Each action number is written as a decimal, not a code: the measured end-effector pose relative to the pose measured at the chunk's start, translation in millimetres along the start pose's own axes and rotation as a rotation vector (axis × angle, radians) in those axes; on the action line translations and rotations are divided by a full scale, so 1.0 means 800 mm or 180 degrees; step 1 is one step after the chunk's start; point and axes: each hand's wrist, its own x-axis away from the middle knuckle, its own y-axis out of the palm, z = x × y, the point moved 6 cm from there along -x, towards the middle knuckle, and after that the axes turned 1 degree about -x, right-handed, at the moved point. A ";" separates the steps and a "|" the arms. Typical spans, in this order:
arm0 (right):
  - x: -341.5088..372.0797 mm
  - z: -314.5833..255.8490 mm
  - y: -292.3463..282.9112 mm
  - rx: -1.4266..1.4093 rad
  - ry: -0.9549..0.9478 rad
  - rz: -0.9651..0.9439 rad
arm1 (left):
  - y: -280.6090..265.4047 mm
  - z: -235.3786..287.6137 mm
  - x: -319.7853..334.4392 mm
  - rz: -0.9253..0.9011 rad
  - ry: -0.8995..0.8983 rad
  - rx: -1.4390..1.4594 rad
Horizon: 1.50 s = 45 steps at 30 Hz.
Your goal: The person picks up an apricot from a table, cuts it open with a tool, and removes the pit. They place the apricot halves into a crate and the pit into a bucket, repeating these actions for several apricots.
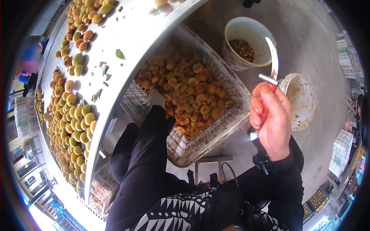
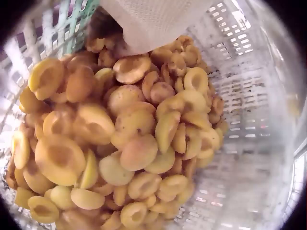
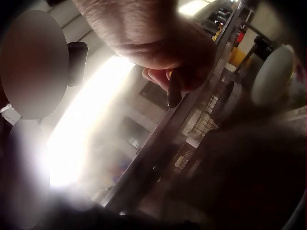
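Note:
A curved knife (image 1: 274, 57) with a red handle is gripped in my bare right hand (image 1: 271, 119), raised at the right of the head view. Its blade points up, and a short metal tube crosses it at the handle. The handle's end (image 3: 174, 96) sticks out of the fist in the right wrist view. My left hand (image 1: 156, 99), in a white knitted glove, reaches into a plastic crate (image 1: 216, 142) over halved apricots (image 2: 60, 160). In the left wrist view the glove (image 2: 153, 24) touches the fruit at the top; its fingers are mostly hidden.
Whole apricots (image 1: 71, 127) and a few leaves (image 1: 120, 54) lie on a white table (image 1: 135, 34) at the left. Beyond the crate stands a bucket (image 1: 266, 38) with brown pits inside. A second, stained bucket (image 1: 304, 102) is just behind my right hand. Stacked crates (image 1: 341, 152) line the right.

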 end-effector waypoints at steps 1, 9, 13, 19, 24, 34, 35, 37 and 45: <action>-0.001 0.000 -0.002 -0.0004 -0.0019 0.0004 | -0.002 0.000 -0.003 0.0134 0.0121 0.0137; 0.001 0.009 0.011 0.0129 -0.0011 -0.0192 | -0.119 0.044 0.028 0.0349 0.0237 0.0578; -0.001 0.022 0.023 0.0768 -0.0138 -0.0188 | -0.215 0.133 0.118 -0.0416 0.1143 0.2191; -0.007 0.046 0.069 0.0302 0.0410 -0.0702 | -0.338 0.192 0.282 -0.0095 0.2453 0.1830; 0.002 0.055 0.112 0.0061 0.0327 -0.1061 | -0.370 0.157 0.322 0.0465 0.2615 0.1768; 0.023 0.047 0.165 -0.0489 0.1164 -0.1744 | -0.377 0.101 0.326 -0.0407 0.2670 0.3600; 0.022 0.048 0.168 -0.0479 0.1170 -0.1739 | -0.375 0.098 0.325 -0.0410 0.2666 0.3613; 0.020 0.050 0.171 -0.0220 0.1131 -0.1637 | -0.372 0.091 0.321 -0.0302 0.2545 0.3585; 0.035 0.039 0.186 0.0217 0.0279 -0.1696 | -0.386 0.069 0.316 -0.0149 0.2058 0.4409</action>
